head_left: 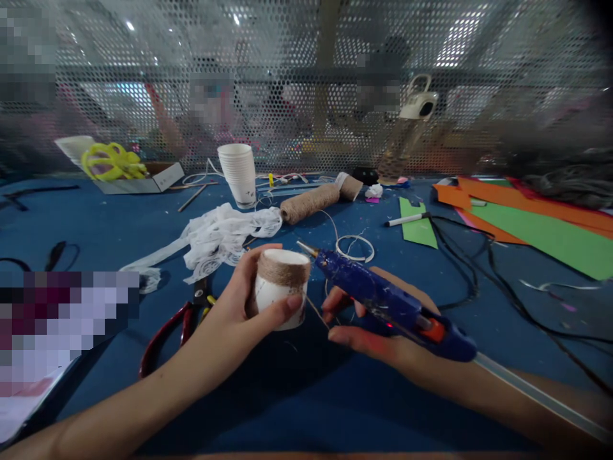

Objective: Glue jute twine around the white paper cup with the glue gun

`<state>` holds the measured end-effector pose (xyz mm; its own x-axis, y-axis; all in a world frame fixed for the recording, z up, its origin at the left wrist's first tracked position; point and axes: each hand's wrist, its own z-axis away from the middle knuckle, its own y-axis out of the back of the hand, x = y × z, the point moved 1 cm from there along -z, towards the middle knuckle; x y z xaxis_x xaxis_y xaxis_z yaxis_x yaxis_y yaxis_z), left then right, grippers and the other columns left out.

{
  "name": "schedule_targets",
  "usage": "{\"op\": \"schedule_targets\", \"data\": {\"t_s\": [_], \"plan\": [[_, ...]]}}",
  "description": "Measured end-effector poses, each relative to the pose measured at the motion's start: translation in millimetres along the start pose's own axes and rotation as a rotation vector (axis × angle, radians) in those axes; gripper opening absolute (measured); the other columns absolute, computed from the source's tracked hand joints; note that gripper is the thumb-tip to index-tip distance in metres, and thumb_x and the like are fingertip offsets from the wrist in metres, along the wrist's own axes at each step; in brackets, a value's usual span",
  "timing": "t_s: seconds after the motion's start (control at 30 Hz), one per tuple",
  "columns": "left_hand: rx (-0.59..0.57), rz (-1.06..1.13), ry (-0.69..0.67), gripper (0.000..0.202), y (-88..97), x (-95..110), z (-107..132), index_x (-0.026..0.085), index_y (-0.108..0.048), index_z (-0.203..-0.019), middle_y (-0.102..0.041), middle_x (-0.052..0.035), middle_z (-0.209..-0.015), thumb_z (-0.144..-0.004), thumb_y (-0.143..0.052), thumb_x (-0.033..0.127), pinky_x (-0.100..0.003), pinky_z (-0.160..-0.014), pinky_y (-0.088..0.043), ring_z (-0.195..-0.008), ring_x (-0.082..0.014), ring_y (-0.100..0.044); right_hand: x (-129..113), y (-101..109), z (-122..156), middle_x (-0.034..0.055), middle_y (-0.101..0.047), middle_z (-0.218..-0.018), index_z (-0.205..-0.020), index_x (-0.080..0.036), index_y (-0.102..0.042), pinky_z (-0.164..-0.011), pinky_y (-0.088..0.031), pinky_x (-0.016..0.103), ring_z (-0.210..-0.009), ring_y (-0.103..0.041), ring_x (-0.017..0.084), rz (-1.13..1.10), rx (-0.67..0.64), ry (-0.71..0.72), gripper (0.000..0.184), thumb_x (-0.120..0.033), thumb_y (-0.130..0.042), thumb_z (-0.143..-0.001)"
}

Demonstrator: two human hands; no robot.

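Note:
My left hand (256,300) is closed around a white paper cup (275,295), its thumb across the front. Brown twine (286,271) is wound in a band below the cup's rim. In my right hand (364,326) lies a blue hot glue gun (378,294), a long clear glue stick (531,393) sticking out of its back. The gun's nozzle points left, just beside the cup's rim. Between the right thumb and fingers runs a thin strand of twine (316,313) from the cup's side. Behind the cup lies the twine roll (310,203).
White lace (218,239) is heaped behind my left hand, with red-handled pliers (163,335) beside the wrist. A stack of paper cups (238,176) stands at the back. Black cables (507,297) and coloured paper sheets (550,223) spread to the right. A perforated metal screen (306,83) borders the table.

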<state>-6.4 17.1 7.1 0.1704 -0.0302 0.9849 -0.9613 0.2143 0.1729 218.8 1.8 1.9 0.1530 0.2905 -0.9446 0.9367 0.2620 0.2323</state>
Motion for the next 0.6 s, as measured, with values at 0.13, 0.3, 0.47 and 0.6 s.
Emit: {"op": "schedule_targets", "data": {"t_s": [0.13,0.3,0.47,0.6], "plan": [[-0.013,-0.02,-0.037,0.056,-1.7,-1.4,-3.0,0.029,-0.047,-0.134,-0.069,-0.0008,-0.125,-0.087,-0.076,0.038,-0.025,-0.092,-0.058,-0.114,-0.0215,-0.069,8.1,-3.8,3.6,-0.0056,-0.078,-0.092,-0.096,-0.029,-0.071,-0.069,-0.06,0.022,-0.075,-0.074,0.013,-0.158,-0.04,-0.038,0.037,-0.011,-0.091,-0.071],[-0.011,-0.018,-0.042,0.056,-2.7,-1.0,-3.1,0.027,-0.045,-0.133,-0.069,-0.0024,-0.126,-0.087,-0.075,0.035,-0.026,-0.093,-0.058,-0.114,-0.021,-0.069,8.5,-5.8,3.9,-0.0052,-0.076,-0.084,-0.092,-0.026,-0.071,-0.061,-0.056,0.019,-0.061,-0.07,0.009,-0.092,0.03,-0.027,0.026,-0.011,-0.086,-0.078],[-0.026,0.013,-0.031,0.059,-3.3,0.6,-0.8,0.028,-0.041,-0.134,-0.068,-0.0025,-0.124,-0.087,-0.075,0.035,-0.025,-0.086,-0.059,-0.108,-0.021,-0.069,3.8,-4.7,1.6,-0.0037,-0.073,-0.082,-0.088,-0.024,-0.068,-0.063,-0.054,0.022,-0.063,-0.068,0.01,-0.033,0.047,-0.021,0.013,-0.021,-0.081,-0.086],[-0.047,-0.013,-0.054,0.052,-2.3,1.5,0.6,0.032,-0.045,-0.128,-0.069,0.0012,-0.11,-0.088,-0.077,0.038,-0.024,-0.082,-0.057,-0.099,-0.0193,-0.068,-0.3,-2.7,-0.1,-0.0018,-0.07,-0.083,-0.084,-0.024,-0.066,-0.065,-0.055,0.026,-0.065,-0.065,0.012,0.021,0.091,-0.044,0.014,-0.031,-0.077,-0.089]]}}
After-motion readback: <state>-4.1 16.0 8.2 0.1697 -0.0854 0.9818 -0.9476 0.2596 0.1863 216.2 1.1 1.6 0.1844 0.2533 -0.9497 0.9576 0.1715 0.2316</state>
